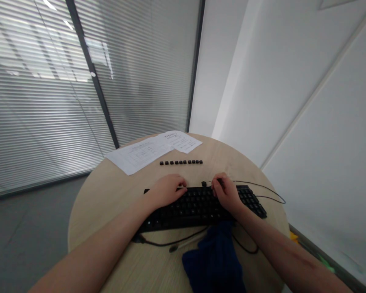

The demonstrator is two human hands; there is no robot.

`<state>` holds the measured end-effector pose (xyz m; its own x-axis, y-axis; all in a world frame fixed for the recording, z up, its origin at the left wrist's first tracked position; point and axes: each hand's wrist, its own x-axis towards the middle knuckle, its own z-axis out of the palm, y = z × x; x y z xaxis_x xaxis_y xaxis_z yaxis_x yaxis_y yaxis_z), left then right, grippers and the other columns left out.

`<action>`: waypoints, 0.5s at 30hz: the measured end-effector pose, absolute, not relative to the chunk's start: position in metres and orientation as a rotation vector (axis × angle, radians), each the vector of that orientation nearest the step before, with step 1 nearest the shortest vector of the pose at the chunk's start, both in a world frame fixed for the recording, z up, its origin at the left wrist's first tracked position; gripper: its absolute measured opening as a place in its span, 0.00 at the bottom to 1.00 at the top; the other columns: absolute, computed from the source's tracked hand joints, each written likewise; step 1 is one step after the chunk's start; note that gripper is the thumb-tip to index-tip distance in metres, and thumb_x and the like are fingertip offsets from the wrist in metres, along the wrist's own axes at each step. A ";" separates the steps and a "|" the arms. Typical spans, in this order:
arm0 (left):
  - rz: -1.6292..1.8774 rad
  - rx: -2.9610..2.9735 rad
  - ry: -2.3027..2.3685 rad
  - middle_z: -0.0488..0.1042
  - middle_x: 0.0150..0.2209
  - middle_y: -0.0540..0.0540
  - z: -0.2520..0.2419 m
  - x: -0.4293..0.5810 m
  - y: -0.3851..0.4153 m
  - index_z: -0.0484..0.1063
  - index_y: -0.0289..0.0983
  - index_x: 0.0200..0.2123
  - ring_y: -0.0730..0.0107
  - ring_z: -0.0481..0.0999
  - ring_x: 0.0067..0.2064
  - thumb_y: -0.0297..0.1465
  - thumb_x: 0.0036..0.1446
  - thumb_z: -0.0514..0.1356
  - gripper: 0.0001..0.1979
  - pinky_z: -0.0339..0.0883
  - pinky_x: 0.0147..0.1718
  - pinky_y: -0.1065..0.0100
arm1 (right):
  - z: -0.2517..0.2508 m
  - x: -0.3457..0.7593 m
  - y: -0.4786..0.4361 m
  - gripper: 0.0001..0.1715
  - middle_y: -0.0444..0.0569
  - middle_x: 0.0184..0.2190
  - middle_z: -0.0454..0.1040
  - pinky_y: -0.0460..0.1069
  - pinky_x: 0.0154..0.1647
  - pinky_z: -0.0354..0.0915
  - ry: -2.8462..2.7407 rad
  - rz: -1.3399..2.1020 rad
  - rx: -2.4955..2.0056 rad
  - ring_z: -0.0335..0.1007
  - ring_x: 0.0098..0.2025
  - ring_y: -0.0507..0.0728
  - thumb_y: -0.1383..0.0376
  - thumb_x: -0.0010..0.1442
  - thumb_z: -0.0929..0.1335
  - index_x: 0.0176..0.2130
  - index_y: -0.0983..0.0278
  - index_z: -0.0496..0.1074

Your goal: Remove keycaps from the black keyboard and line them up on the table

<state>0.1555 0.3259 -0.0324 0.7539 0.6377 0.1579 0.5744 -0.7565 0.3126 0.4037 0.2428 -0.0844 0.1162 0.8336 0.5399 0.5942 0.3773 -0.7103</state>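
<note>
A black keyboard (189, 209) lies across the table in front of me. My left hand (167, 190) rests over its upper left part, with thumb and fingers bent but apart. My right hand (226, 192) is above the keyboard's right half, fingers curled in a pinch; something dark shows between them, too small to name. Just left of that hand, at the keyboard's back edge, is a small black piece (204, 184), with a thin line running from it towards the fingers. Beyond the keyboard stands a row of several black keycaps (181, 162).
Printed paper sheets (140, 154) lie at the table's back left. A dark blue cloth (215, 260) sits at the near edge, beside a thin stick with a dark tip (173, 248). Black cable (274, 191) loops at the right. A white wall (308, 122) stands close on the right.
</note>
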 end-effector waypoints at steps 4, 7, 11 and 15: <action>0.502 2.604 0.952 0.78 0.38 0.45 -0.026 0.165 0.312 0.79 0.40 0.37 0.60 0.75 0.40 0.36 0.60 0.60 0.09 0.66 0.41 0.61 | -0.074 0.401 0.233 0.07 0.46 0.29 0.74 0.46 0.32 0.67 -1.812 0.060 -1.221 0.72 0.29 0.52 0.61 0.67 0.64 0.38 0.63 0.68; 0.600 2.454 0.987 0.78 0.37 0.46 -0.023 0.169 0.307 0.78 0.39 0.37 0.63 0.75 0.37 0.37 0.60 0.60 0.09 0.66 0.39 0.62 | -0.066 0.396 0.228 0.05 0.47 0.31 0.76 0.46 0.34 0.68 -1.940 -0.054 -1.103 0.74 0.32 0.52 0.64 0.67 0.64 0.39 0.62 0.69; 0.643 2.335 1.024 0.78 0.35 0.46 -0.023 0.170 0.306 0.78 0.38 0.36 0.65 0.74 0.34 0.39 0.58 0.62 0.11 0.66 0.35 0.64 | -0.061 0.390 0.222 0.05 0.46 0.31 0.76 0.44 0.33 0.67 -2.007 -0.076 -1.015 0.73 0.30 0.50 0.67 0.67 0.64 0.40 0.62 0.70; 0.616 2.299 1.002 0.79 0.34 0.47 -0.027 0.171 0.305 0.78 0.38 0.34 0.64 0.74 0.34 0.40 0.57 0.64 0.11 0.65 0.34 0.65 | -0.061 0.386 0.220 0.06 0.47 0.31 0.76 0.44 0.32 0.67 -2.044 -0.050 -0.984 0.73 0.31 0.51 0.67 0.67 0.63 0.40 0.62 0.70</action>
<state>0.1710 0.3052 -0.0269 0.6169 0.7646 0.1868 0.5113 -0.5697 0.6434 0.3863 0.2199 -0.0612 -0.3336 0.6250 0.7057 0.6589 0.6900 -0.2996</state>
